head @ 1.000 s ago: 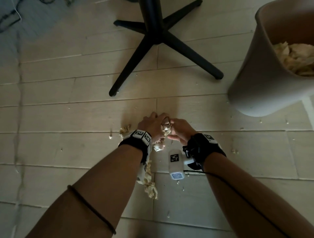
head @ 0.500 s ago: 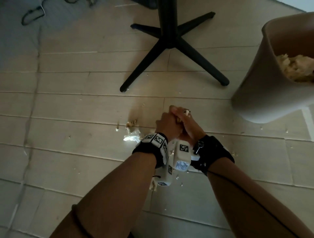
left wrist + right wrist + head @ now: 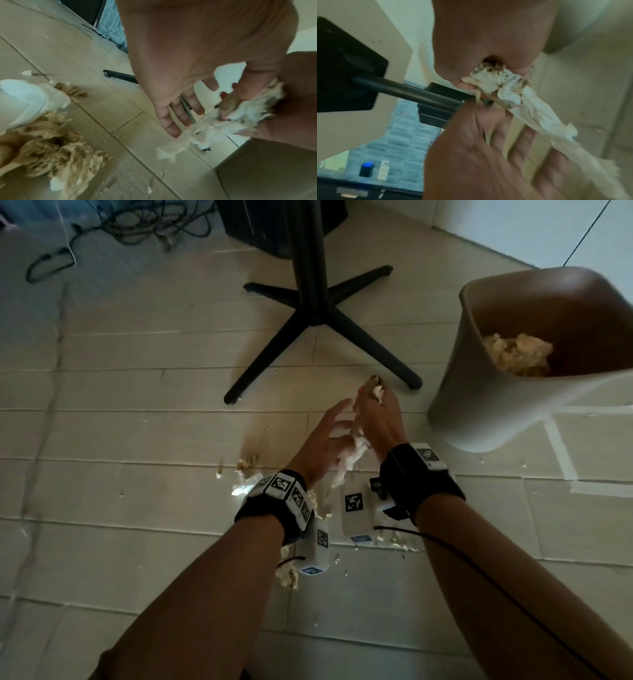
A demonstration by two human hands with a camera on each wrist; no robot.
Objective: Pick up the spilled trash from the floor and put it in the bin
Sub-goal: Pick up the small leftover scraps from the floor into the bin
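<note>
Tissue, soft, crumpled, white with tan stains, clenched in right hand, above floor. Fingers curled tight round upper end; ragged wad poking from fist top near 12 o'clock, long twisted tail hanging out below. Long axis in head view from 1 o'clock down to 7 o'clock, frayed free end lowest. In right wrist view, same tissue bunched at fist, then drawn out into thin, fibrous strip toward 5 o'clock.

Left hand just beside, at 9 o'clock of fist; fingers straight and spread, holding nothing, fingertips touching tissue's loose tail.

Bin, smooth beige plastic, rounded, tapering toward base, at 2 o'clock of hands and near them; more crumpled tan paper inside. Hands short of rim, not over opening.

More trash on floor: wrinkled brownish paper heap with clear, glossy plastic cup lying against it, at 8 o'clock in left wrist view; small scraps and crumbs at 9 o'clock of left wrist. Floor pale, matte, plank-patterned.

Stand base, black, with four flat legs radiating from round post, at 12 o'clock of hands. Tangled black cables at far 11 o'clock.
</note>
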